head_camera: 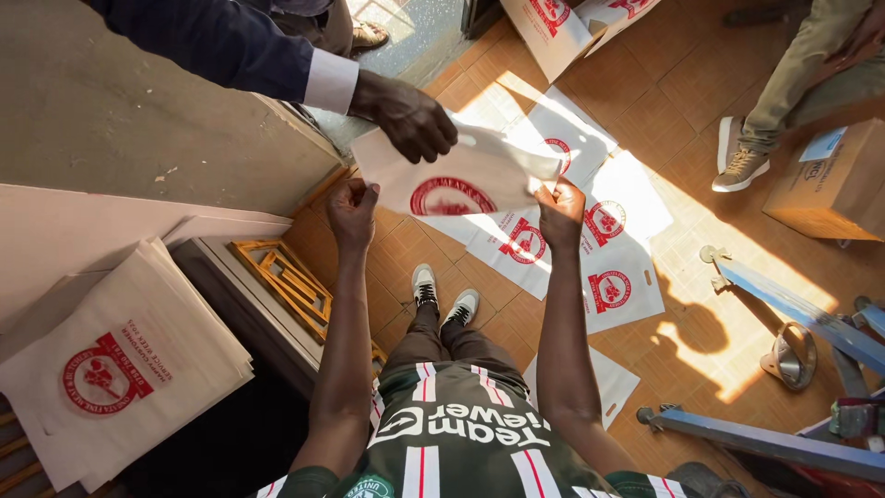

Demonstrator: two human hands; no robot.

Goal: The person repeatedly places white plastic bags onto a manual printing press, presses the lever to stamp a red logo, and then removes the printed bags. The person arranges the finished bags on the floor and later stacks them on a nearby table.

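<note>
You've got the white bag (461,180) pinched at both ends, left hand (352,210) and right hand (560,210), stretched sideways; another person's hand (406,115) grips its top.

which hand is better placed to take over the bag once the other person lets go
Left, probably. The left hand pinches the white bag at the edge just below the other person's hand; the right hand holds the far edge.

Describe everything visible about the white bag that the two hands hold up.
The white bag looks like thin non-woven cloth or plastic, with a round red emblem on its face. It is held in the air above the tiled floor, roughly flat. The left hand and right hand pinch its lower corners; another person's hand grips its top edge.
</note>
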